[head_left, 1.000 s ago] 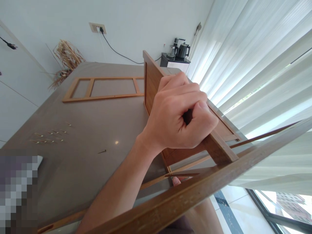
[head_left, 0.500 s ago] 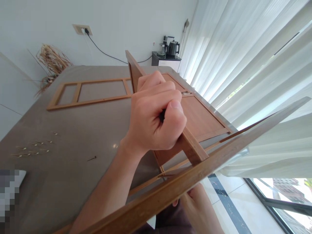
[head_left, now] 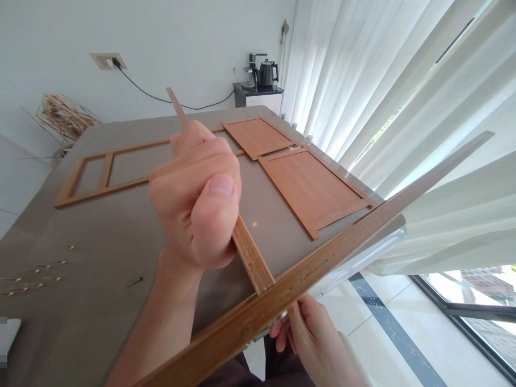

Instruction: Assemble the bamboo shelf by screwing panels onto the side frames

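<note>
My left hand is closed in a fist round the thin crossbar of a brown wooden frame that I hold tilted above the table. The crossbar joins the frame's long rail, which runs from lower left to upper right. Under that rail, at the table's near edge, my right hand has its fingers curled up against the rail. Two flat wooden panels lie on the table behind the frame.
A ladder-like wooden frame lies flat at the far left. Several small screws lie at the near left, one more screw apart from them. White curtains hang on the right. A kettle stands on a far cabinet.
The held frame has turned and swung left, so the panels lying on the table now show. My right hand has come further into view under the rail.
</note>
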`<state>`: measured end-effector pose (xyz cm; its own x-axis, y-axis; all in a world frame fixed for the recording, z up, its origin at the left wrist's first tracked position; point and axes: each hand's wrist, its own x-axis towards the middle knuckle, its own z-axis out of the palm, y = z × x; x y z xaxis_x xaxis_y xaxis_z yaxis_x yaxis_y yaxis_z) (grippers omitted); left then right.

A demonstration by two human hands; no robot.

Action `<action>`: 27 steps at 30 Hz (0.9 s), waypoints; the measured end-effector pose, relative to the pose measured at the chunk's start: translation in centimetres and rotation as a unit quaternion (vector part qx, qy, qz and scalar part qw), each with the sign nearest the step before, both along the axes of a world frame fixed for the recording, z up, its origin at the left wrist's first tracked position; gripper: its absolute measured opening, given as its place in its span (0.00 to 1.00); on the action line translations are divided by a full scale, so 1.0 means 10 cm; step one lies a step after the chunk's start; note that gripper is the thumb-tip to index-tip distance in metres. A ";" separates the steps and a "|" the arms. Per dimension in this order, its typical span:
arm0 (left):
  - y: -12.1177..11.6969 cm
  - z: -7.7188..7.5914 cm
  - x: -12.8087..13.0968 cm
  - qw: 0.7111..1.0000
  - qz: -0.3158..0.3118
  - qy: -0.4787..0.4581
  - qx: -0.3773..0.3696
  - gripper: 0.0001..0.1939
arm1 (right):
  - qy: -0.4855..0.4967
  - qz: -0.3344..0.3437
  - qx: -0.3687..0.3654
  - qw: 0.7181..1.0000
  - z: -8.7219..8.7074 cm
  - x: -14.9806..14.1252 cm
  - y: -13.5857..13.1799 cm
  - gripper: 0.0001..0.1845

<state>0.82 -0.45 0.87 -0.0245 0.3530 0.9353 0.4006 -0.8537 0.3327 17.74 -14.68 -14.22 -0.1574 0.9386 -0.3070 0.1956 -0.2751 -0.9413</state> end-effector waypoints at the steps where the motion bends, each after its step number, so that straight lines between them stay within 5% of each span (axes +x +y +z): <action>1: -0.02 0.00 0.02 0.999 0.016 -0.008 -0.028 0.19 | -0.010 0.006 0.009 1.000 0.01 0.00 0.00 0.27; 10: 0.07 -0.04 -0.04 0.999 -0.024 0.006 0.034 0.22 | -0.063 0.051 0.048 0.996 -0.01 0.08 0.01 0.25; 20: 0.08 -0.08 -0.08 0.999 -0.021 0.015 0.042 0.24 | -0.165 0.094 0.174 0.966 0.00 0.09 -0.01 0.21; 27: 0.07 -0.07 -0.06 0.999 -0.020 0.015 0.029 0.30 | -0.176 0.117 0.199 0.957 0.07 0.10 0.02 0.19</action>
